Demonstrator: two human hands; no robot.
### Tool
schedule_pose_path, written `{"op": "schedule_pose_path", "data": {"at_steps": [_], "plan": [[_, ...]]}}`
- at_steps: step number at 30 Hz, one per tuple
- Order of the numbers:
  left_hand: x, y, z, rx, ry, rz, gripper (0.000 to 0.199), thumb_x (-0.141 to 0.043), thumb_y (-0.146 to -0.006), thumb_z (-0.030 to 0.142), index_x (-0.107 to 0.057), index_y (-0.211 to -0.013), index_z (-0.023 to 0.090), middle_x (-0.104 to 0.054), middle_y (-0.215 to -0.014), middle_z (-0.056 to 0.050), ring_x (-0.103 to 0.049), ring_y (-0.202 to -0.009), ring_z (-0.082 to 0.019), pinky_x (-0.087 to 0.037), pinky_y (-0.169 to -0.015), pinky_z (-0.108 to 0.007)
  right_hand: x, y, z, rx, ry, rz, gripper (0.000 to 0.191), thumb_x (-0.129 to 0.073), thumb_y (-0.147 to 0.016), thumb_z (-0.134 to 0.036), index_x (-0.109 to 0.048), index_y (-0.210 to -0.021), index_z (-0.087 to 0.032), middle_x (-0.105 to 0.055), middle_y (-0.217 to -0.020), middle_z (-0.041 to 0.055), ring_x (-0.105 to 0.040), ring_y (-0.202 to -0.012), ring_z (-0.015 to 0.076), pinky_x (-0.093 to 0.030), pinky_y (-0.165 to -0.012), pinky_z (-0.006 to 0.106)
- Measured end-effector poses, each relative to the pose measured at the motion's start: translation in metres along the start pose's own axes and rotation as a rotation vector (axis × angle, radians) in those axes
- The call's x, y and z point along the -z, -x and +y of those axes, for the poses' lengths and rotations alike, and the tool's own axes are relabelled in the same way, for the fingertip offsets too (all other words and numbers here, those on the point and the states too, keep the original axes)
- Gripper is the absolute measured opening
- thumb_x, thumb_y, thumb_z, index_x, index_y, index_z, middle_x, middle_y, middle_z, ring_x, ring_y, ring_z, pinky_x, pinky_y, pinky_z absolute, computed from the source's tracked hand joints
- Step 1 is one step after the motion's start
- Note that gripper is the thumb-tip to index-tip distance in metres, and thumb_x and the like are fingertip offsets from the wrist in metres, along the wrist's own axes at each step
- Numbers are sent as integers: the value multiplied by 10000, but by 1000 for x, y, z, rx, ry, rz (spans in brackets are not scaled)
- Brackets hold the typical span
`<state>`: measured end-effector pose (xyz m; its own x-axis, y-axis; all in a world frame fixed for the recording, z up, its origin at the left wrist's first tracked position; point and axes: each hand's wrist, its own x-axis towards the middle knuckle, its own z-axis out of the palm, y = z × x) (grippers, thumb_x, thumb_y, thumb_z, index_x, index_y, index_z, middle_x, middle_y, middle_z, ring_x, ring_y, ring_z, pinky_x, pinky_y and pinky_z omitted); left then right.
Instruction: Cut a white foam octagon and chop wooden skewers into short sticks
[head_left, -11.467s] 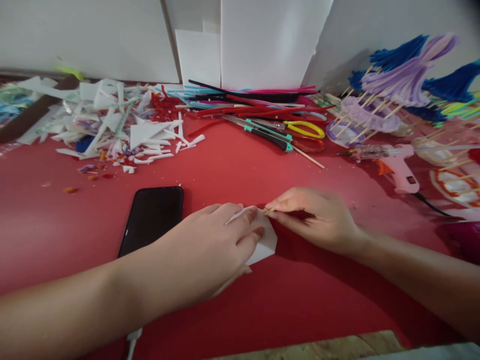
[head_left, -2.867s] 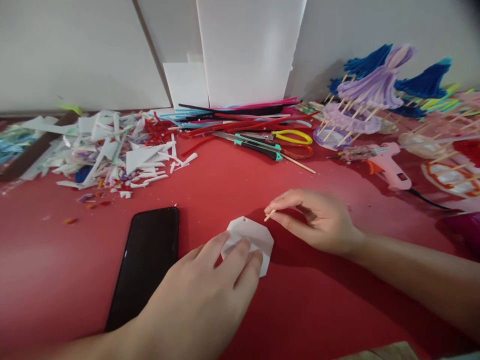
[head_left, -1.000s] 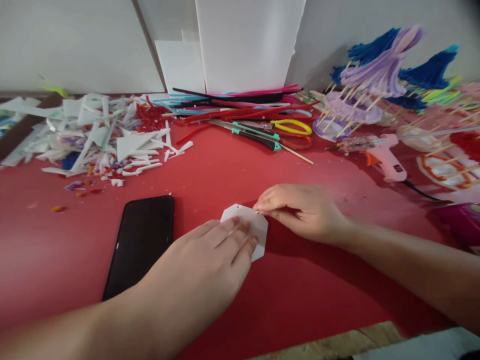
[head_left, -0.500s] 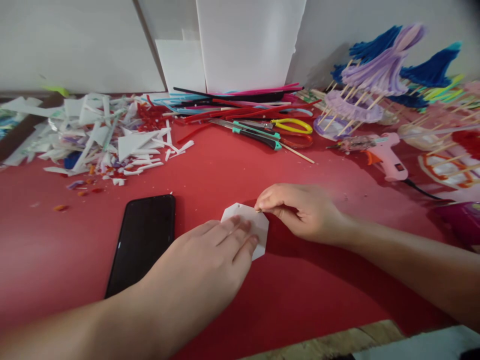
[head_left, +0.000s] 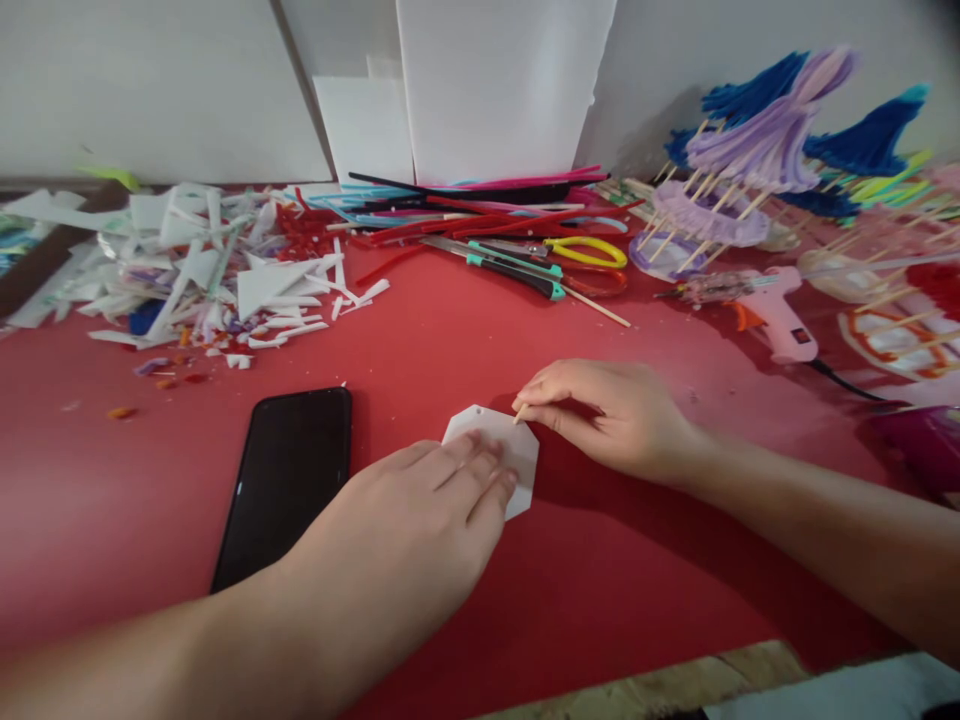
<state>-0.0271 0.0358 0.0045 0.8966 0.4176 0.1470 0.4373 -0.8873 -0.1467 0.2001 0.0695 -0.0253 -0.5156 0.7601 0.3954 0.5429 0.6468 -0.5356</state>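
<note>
A white many-sided foam board piece (head_left: 525,465) lies flat on the red tabletop. My left hand (head_left: 442,510) rests palm down across it, fingers stretched out, covering its lower left. Near the top edge of the board there is a small hole. My right hand (head_left: 607,415) pinches a short wooden stick (head_left: 521,413) between thumb and fingertips. The stick's lower end meets the board near its upper right edge; whether it goes into the foam I cannot tell. Left of my left hand lies a black phone (head_left: 285,480), screen up.
White foam scraps (head_left: 270,290) pile up at the back left. A cutter knife (head_left: 517,270), yellow-handled scissors (head_left: 589,252) and fuzzy pipe cleaners (head_left: 480,210) lie at the back. To the right are a pink glue gun (head_left: 776,310) and a purple fuzzy-roofed stick model (head_left: 750,150).
My right hand has lifted slightly, and more of the wooden stick now shows under its fingertips. My left hand and the board have stayed in place.
</note>
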Motion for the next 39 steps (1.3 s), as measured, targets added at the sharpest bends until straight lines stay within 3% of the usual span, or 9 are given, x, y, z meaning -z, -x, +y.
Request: {"op": "schedule_pose_path", "data": {"at_steps": [9,15,21,32,39], "plan": [[0,1,1,-6,0,-49,421,-366,-839,3,-688,-1072,142,-739,-1064,-54,-701,-885,-195,-525,-764,-328,-3,2,2,86,-85,-102,183,-464,-921,-134,-607,-1002,-217,-721,-979,45,-679,-937,155,-536,-801,287],[2,0,1,-13,2,-69,429,-368,-854,11,-627,-1180,115,-715,-1133,-73,-684,-977,-209,-502,-802,-336,-3,3,3,37,-65,-61,129,-523,-912,-171,-627,-963,-227,-736,-960,25,-691,-914,149,-539,-781,271],[2,0,1,-10,22,-56,405,-373,-872,27,-633,-1164,134,-718,-1126,-70,-679,-985,-202,-487,-818,-333,-2,3,2,47,-44,-13,103,-565,-901,-175,-632,-924,-249,-744,-928,5,-698,-871,148,-545,-758,271],[0,1,1,-5,11,-100,374,-398,-886,49,-627,-1170,130,-716,-1122,-85,-672,-973,-202,-472,-820,-330,-1,2,0,48,-49,-106,167,-495,-910,-145,-626,-996,-202,-734,-989,52,-688,-933,155,-543,-789,278],[2,0,0,-4,22,-85,379,-380,-886,48,-639,-1150,133,-720,-1110,-71,-673,-984,-208,-492,-799,-330,-2,4,2,27,-37,-38,122,-547,-903,-171,-639,-954,-232,-746,-946,17,-700,-885,143,-546,-761,260]]}}
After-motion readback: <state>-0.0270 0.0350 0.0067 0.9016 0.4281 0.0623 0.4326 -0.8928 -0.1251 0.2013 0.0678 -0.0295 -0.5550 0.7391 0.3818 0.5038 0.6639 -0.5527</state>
